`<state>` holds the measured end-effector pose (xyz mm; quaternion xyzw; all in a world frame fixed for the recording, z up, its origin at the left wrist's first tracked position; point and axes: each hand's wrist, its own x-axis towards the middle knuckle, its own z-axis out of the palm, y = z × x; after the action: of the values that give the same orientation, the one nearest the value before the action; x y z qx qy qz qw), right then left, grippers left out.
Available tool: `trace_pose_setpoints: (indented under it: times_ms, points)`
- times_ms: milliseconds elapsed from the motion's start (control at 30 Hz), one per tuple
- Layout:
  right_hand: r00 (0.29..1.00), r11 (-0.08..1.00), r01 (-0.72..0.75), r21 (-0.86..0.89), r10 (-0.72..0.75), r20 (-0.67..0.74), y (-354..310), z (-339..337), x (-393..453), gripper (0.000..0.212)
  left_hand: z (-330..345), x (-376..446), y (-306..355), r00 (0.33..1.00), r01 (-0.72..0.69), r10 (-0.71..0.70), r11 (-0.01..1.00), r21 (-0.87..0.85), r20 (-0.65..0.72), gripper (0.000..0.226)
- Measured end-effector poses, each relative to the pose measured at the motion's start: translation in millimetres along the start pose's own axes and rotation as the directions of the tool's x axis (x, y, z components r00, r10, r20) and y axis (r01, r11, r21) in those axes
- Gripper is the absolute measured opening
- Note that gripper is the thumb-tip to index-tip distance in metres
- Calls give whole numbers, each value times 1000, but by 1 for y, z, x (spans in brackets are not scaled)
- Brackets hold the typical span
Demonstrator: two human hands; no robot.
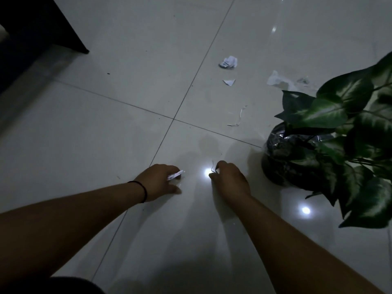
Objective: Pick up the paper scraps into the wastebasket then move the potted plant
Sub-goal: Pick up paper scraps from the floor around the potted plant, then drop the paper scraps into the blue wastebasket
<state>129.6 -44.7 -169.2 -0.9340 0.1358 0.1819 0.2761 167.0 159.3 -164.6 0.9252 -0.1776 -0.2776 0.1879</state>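
Observation:
Both my hands are low over the glossy white tile floor. My left hand (158,181), with a dark band at the wrist, is closed around a white paper scrap (176,175) that sticks out of its fingers. My right hand (230,180) pinches a thin paper strip (212,166) between fingertips. Farther off lie a crumpled paper ball (228,62), a small triangular scrap (229,82), a long thin strip (238,116) and a torn pale piece (277,80). The potted plant (347,132), with big green leaves and a dark shiny pot (282,158), stands at the right. No wastebasket is in view.
A dark piece of furniture (36,32) fills the upper left corner. Bright light spots (305,210) reflect off the tiles near my right hand and beside the pot. Grout lines cross at the middle of the floor.

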Motion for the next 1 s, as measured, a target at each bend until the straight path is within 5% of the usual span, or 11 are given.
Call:
trace_pose_setpoints:
  times_ms: [133,433,633,733,1000]
  points:
    - [999,999,24,-29,-25,-39,2,6,2,21,5,4,3,1000,-29,28,999,-30,-11,13]
    - [999,998,44,53,-43,-25,4,-4,-14,23,7,4,2,996,-89,89,996,-30,8,30]
    - [992,993,100,64,-105,74,9,-39,-54,23,-31,1,23,981,-14,-6,995,-103,-191,27]
    - [973,991,130,34,-134,188,7,-59,-79,25,-49,-3,44,983,-19,-6,991,-133,-185,25]
    - [862,909,386,-156,-295,412,20,-163,-183,33,-129,-32,183,884,-297,80,856,-423,-460,26]
